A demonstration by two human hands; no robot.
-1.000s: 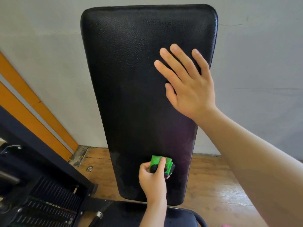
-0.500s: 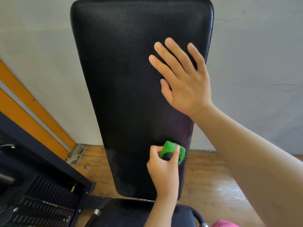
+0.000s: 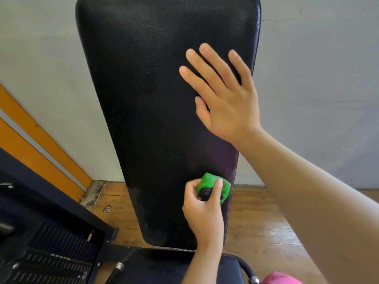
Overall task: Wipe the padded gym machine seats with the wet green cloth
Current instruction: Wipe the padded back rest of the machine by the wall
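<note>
Two bare hands are on the bench. Nearest the camera, at the bottom edge, a scrap of pink fabric (image 3: 285,279) shows at the right, and beside it lies the flat black padded seat (image 3: 160,267) of the machine, only its far part in view.

Rising over that seat, the left hand (image 3: 203,214) has its fingers and thumb curled tight round a bunched bright green cloth (image 3: 211,180), clamping it against the lower right part of the tall black padded backrest (image 3: 153,99). A small dark rounded lump sits inside the cloth between the thumb and fingers; what it is cannot be told. The cloth lies just inside the backrest's right edge, low down, touching the grained vinyl. To the left of it, the bottom of the pad shows dull, smeared patches.

Higher up, the right hand (image 3: 225,103) lies flat on the upper right of the same backrest, fingers straight and slightly spread, holding nothing, its forearm running down to the lower right corner.

Left of the bench, a black steel frame with a ribbed dark stack (image 3: 51,261) stands low in view. Behind it is a worn wooden plank floor (image 3: 262,222), with a small crumpled shiny scrap (image 3: 107,208) lying near the base of the wall. Farthest back is a pale grey wall (image 3: 317,78), crossed at the left by slanted orange bands (image 3: 41,144).
</note>
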